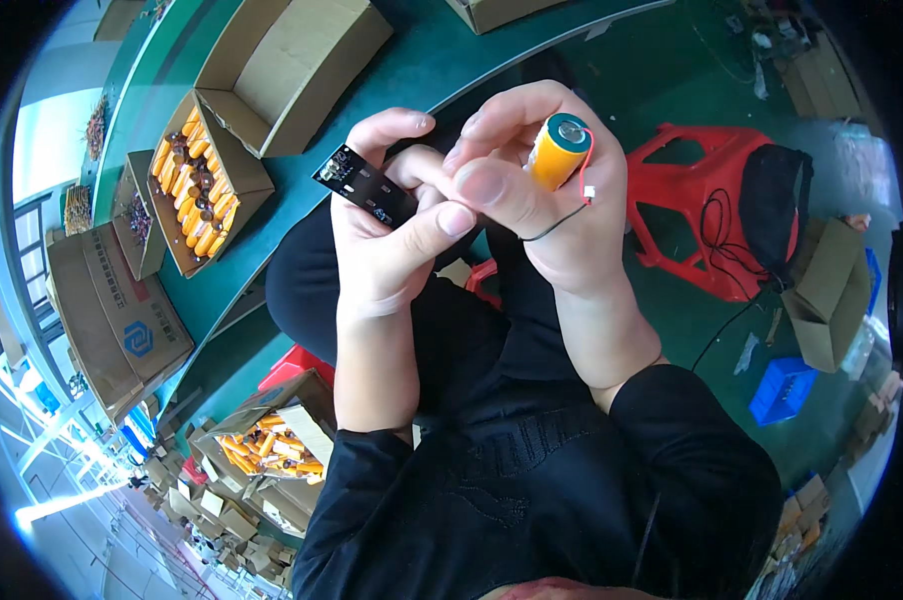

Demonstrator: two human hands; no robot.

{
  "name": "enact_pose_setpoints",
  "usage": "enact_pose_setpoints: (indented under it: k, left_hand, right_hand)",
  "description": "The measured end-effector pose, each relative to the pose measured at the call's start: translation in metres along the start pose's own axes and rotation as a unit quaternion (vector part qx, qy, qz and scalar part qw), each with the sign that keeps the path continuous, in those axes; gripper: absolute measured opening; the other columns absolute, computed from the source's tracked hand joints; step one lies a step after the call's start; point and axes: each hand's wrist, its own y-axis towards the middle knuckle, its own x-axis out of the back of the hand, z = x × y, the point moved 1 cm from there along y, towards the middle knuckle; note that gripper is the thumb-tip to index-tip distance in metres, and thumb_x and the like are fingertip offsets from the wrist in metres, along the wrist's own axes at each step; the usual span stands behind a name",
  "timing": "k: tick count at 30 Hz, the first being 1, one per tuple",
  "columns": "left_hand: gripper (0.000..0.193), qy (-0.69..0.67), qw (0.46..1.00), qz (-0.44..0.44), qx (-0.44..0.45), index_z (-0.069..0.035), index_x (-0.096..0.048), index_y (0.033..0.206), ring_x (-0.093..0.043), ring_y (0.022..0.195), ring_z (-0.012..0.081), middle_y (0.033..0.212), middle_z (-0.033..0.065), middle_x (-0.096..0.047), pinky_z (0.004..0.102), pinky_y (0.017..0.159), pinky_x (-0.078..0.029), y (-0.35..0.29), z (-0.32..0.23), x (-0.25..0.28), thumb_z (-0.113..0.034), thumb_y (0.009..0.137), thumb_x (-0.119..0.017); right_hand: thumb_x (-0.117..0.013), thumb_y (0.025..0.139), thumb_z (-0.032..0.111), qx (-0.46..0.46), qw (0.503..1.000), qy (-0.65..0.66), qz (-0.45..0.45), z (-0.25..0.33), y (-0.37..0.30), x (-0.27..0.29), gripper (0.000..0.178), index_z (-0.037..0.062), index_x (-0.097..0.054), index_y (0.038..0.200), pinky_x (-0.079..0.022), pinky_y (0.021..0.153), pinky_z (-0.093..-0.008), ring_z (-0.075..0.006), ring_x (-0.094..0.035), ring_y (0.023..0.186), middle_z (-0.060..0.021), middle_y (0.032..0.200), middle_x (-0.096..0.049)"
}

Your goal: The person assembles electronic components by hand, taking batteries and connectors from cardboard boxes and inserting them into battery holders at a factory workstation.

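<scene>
My left hand (380, 255) is closed on a black circuit board (360, 183), gripped between fingers and palm with small components at its upper end. In my right hand (584, 225) is an orange cylindrical battery (558, 158) with a teal end cap, held against the fingers. A red wire and a black wire run from the battery, and a small white plug (589, 191) hangs by its side. Both hands meet above my lap, their thumbs and fingertips close together. What the touching fingertips pinch, if anything, is hidden.
A cardboard box (244, 165) of orange batteries stands on the green table (307, 170) at upper left. Another carton (317, 400) of batteries is lower left. A large closed carton (122, 310) sits at far left. At right are a red stool (662, 225) and blue crate (784, 388).
</scene>
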Motion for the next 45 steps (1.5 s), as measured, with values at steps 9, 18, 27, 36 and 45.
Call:
enact_pose_setpoints:
  k: [9, 18, 27, 36, 45]
  left_hand:
    - [0.067, -0.064, 0.998, -0.013, -0.012, -0.002, -0.049, 0.139, -0.068, 0.072, 0.0172, 0.085, 0.0123, -0.072, 0.0242, 0.070, -0.053, 0.001, -0.001, 0.001, 0.007, 0.079, -0.079]
    - [0.069, -0.169, 0.986, -0.012, 0.009, -0.003, -0.048, 0.141, -0.071, 0.075, 0.0203, 0.085, 0.0136, -0.072, 0.0262, 0.073, -0.056, 0.000, -0.007, 0.001, 0.006, 0.080, -0.078]
    - [0.071, -0.133, 0.991, 0.005, 0.019, -0.004, -0.045, 0.144, -0.069, 0.074, 0.0202, 0.085, 0.0135, -0.072, 0.0252, 0.070, -0.054, 0.001, -0.004, 0.002, 0.005, 0.081, -0.076]
    - [0.064, -0.276, 0.959, 0.037, 0.043, -0.005, -0.044, 0.146, -0.057, 0.061, 0.0138, 0.093, 0.0156, -0.070, 0.0217, 0.056, -0.043, -0.002, -0.006, -0.001, 0.004, 0.088, -0.070]
    - [0.058, -0.333, 0.938, 0.084, 0.047, -0.005, -0.042, 0.147, -0.043, 0.056, 0.0080, 0.097, 0.0167, -0.068, 0.0202, 0.048, -0.028, 0.002, -0.008, 0.001, 0.000, 0.093, -0.063]
  right_hand:
    - [-0.086, 0.078, -0.002, -0.029, 0.999, 0.024, 0.003, -0.003, -0.002, -0.008, 0.032, 0.0045, -0.069, 0.105, -0.043, 0.059, -0.0141, -0.0040, -0.054, 0.061, -0.0061, 0.093, -0.075]
    - [-0.084, 0.079, -0.003, -0.027, 0.995, 0.082, 0.059, -0.003, 0.001, -0.010, 0.034, 0.0043, -0.068, 0.108, -0.045, 0.060, -0.0151, -0.0049, -0.059, 0.066, -0.0078, 0.097, -0.076]
    - [-0.084, 0.079, -0.003, -0.030, 0.989, 0.130, 0.062, -0.008, 0.003, -0.007, 0.035, 0.0029, -0.068, 0.110, -0.044, 0.059, -0.0152, -0.0047, -0.057, 0.064, -0.0095, 0.100, -0.076]
    - [-0.082, 0.083, -0.001, 0.069, 0.995, 0.023, 0.065, -0.017, -0.003, -0.010, 0.029, 0.0026, -0.068, 0.109, -0.042, 0.057, -0.0148, -0.0057, -0.050, 0.058, -0.0089, 0.098, -0.076]
    - [-0.081, 0.083, -0.003, -0.014, 0.990, 0.128, -0.055, -0.013, -0.008, -0.010, 0.026, 0.0033, -0.070, 0.106, -0.038, 0.053, -0.0162, -0.0060, -0.046, 0.054, -0.0088, 0.100, -0.076]
